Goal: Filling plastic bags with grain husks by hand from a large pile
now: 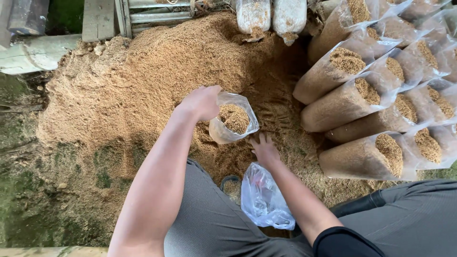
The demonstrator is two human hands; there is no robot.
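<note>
Over a sawdust heap (143, 90), a part-filled clear bag (233, 123) is held open at its rim by the left hand's (202, 101) grip, while the unclenched right hand (264, 148) is pressed into loose sawdust just beside it.

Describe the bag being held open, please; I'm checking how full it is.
The clear plastic bag stands roughly upright on the sawdust pile, its mouth open and crumpled. Tan sawdust fills it nearly to the rim. The left hand grips its upper edge; the right hand rests in the sawdust beside its base.
</note>
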